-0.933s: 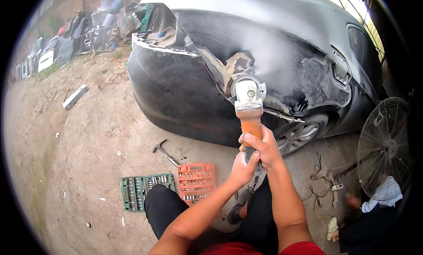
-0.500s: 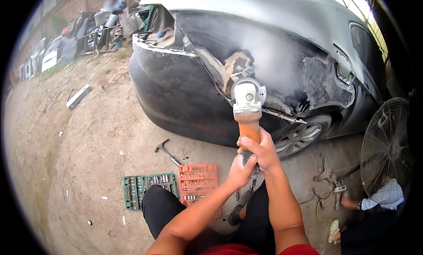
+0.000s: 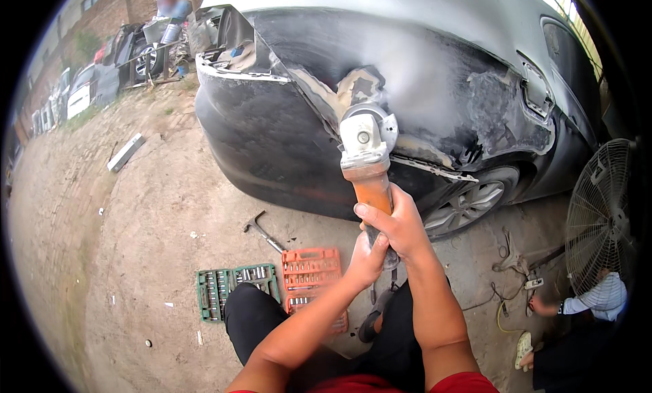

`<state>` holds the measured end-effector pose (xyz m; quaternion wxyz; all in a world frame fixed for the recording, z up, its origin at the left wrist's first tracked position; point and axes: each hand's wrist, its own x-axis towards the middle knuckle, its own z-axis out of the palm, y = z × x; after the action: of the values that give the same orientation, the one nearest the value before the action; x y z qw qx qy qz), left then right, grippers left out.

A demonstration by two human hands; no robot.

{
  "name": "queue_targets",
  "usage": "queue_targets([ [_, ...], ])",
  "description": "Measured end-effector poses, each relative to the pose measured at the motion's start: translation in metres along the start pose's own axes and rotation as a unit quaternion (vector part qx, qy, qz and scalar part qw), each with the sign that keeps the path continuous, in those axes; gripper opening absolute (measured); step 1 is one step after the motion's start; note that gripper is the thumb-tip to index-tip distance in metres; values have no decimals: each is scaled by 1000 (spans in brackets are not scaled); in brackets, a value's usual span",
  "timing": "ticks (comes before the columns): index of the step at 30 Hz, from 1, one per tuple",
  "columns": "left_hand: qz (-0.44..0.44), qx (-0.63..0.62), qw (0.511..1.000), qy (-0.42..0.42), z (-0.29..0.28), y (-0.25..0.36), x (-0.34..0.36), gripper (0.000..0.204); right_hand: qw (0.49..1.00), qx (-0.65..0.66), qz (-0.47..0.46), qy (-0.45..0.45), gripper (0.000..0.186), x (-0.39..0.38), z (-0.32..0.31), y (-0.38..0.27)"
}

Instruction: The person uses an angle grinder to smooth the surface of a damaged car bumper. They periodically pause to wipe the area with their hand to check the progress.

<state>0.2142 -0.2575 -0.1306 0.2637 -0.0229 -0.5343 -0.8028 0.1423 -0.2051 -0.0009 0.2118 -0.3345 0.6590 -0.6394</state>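
Observation:
An angle grinder (image 3: 371, 189) with an orange body and a dusty white head is held out in front of me. My right hand (image 3: 399, 225) wraps round its body, thumb on top. Lower down, my left hand (image 3: 369, 258) grips the dark rear end of the handle. The grinder's disc lies over the rear quarter of a car (image 3: 292, 145), beside a sanded, beige filler patch (image 3: 360, 86). Whether the disc touches the panel I cannot tell. The car's bodywork there is matt black and grey, with a scuffed area by the wheel arch.
A hammer (image 3: 265, 233) lies near an orange socket case (image 3: 312, 267) and a green socket case (image 3: 216, 291) on the ground. To the right stands a large fan (image 3: 601, 220), with another person's hand (image 3: 543, 306) beside a power strip (image 3: 534, 283). Scrap parts are piled far left.
The grinder's head has shifted slightly left and the tool now leans more to the left. Both hands keep their hold. The other person's hand has moved slightly near the power strip.

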Motion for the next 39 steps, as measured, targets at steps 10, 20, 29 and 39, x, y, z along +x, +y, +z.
queue_targets([
  [10,-21,-85,995,-48,19,-33,6,93,995,-89,-1,53,50,-11,-13,-9],
  [20,25,-113,993,-24,47,-34,18,112,968,-250,-16,27,53,4,-17,-30],
  [29,4,-130,990,-49,47,-5,24,90,996,-63,25,56,48,-6,-20,-40],
  [39,-26,-82,994,-62,32,12,20,89,999,-37,11,36,49,-3,-16,-30],
])
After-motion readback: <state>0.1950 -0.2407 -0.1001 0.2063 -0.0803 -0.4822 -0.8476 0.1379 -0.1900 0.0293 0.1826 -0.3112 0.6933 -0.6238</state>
